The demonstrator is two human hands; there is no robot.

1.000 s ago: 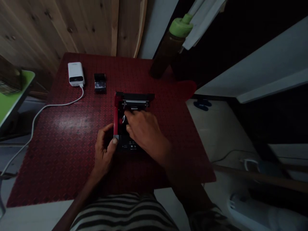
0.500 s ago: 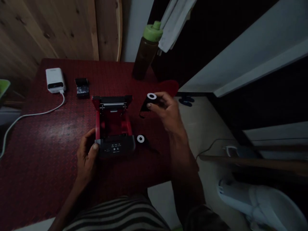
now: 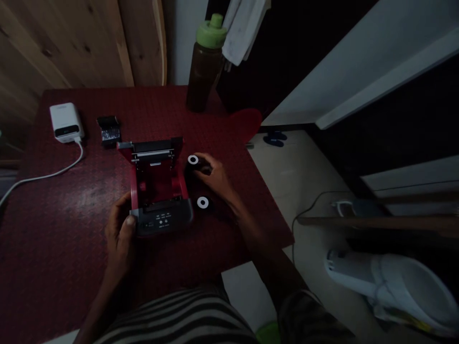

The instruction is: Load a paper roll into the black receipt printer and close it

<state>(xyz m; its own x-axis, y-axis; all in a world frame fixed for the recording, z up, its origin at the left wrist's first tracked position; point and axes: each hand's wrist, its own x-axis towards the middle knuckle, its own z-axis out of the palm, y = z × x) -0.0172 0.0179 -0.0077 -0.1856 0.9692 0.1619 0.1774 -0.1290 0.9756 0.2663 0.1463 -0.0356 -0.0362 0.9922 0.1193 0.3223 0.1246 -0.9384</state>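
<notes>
A small red-and-black label printer [image 3: 163, 217] stands on the table with its lid raised and its red inner bay exposed. My left hand [image 3: 120, 229] grips its left front corner, thumb on the front panel. Just right of the printer's lid, my right hand [image 3: 213, 177] has thumb and fingers around a black roll with a white ring-shaped end [image 3: 192, 159]. Whether that roll touches the table is too dark to tell. Below it, a second black roll with a white end [image 3: 202, 202] stands close to the printer's right front corner.
Behind the printer lies a small black ribbon-like piece [image 3: 109, 131]. A white power bank [image 3: 65, 123] with a cable [image 3: 50, 173] sits at far left. A brown bottle with a green cap [image 3: 204, 67] stands at the back of the red table [image 3: 71, 229]; a red stool top [image 3: 245, 125] is beyond.
My right hand has brought the black roll left and down, close to the printer's right side. My left hand keeps its grip on the printer. The whole view has shifted slightly.
</notes>
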